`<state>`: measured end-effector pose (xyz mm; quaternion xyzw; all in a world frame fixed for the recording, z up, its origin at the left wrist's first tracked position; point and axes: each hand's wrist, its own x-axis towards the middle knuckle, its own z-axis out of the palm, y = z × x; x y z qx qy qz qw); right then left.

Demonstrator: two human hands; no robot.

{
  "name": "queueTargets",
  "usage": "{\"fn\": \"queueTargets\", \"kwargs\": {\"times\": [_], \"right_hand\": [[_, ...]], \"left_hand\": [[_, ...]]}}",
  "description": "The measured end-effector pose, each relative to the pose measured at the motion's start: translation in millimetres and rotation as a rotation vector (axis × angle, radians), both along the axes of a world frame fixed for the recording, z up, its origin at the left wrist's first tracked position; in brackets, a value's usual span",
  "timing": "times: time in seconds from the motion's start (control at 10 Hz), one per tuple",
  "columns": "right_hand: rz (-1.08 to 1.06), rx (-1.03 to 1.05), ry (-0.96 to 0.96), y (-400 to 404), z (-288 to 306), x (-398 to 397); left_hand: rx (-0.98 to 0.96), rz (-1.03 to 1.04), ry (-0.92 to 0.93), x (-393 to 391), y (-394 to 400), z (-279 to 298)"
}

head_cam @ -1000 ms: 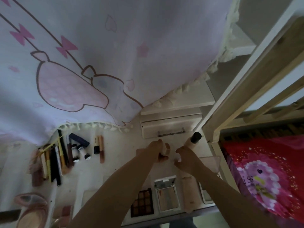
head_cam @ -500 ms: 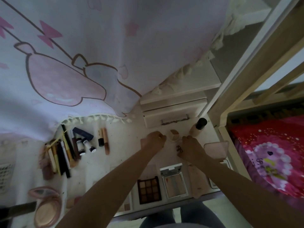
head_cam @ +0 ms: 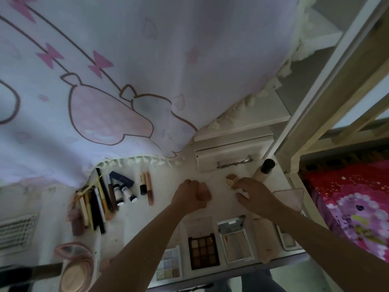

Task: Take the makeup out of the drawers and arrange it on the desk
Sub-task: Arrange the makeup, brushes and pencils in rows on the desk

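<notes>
- Two hands work at the back of the table [head_cam: 168, 218], just in front of the closed drawer [head_cam: 231, 159], so whatever comes out of it can be set down close by.
- Our left hand [head_cam: 189, 197] is curled into a fist around a small pinkish piece [head_cam: 203, 192], perhaps a lid or a sponge; the picture is too dim for us to name it. Its fingers are pressed together around it.
- Our right hand [head_cam: 252, 192] rests low on the table, its fingers loosely bent, the tips touching the rim of a small round concealer pot [head_cam: 231, 179], which sits open with its tan shades showing. We judge it is being steadied or nudged into place.
- Just beside the pot, toward the right, stands a foundation bottle [head_cam: 263, 171] with a black cap, next to the drawer.
- We keep like with like: pencils and tubes [head_cam: 101, 199] lie in a row on the left, and palettes [head_cam: 204, 250] line the front edge, so the round pot probably belongs to the group at the back.
- Much of the makeup is already out.
</notes>
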<state>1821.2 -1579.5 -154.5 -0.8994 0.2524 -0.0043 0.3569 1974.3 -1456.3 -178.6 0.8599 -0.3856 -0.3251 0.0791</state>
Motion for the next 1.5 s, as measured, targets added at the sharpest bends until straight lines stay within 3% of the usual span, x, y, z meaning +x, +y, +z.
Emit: {"fn": "queueTargets", "kwargs": {"times": [0.2,0.3,0.5,0.8,0.9,1.0,1.2,1.4,1.5], "right_hand": [[0.137,0.189,-0.166,17.3,53.7,13.8],[0.155,0.305,-0.207,23.6,76.1,15.4],[0.207,0.282,-0.274,36.4,104.0,10.6],[0.069,0.418,-0.208,38.6,102.4,19.8],[-0.107,0.664,-0.221,34.6,91.2,34.2],[-0.249,0.748,-0.16,32.1,74.0,51.8],[-0.209,0.449,0.12,29.1,26.8,85.9],[-0.245,0.338,0.342,19.6,-17.3,89.1],[-0.243,0.285,0.408,16.5,-33.8,90.7]], "left_hand": [[-0.521,0.227,0.339,-17.6,23.4,63.5],[-0.682,0.267,0.48,-23.4,38.5,87.4],[-0.788,0.33,0.611,-31.1,57.8,109.8],[-0.764,0.376,0.707,-29.6,74.0,114.2],[-0.701,0.418,0.72,-21.3,73.7,105.4],[-0.6,0.422,0.679,-20.0,67.7,91.3],[-0.313,0.416,0.53,-12.2,40.9,42.5],[-0.069,0.302,0.364,-5.5,30.2,2.6],[-0.003,0.35,0.419,-7.6,23.5,-0.5]]}}
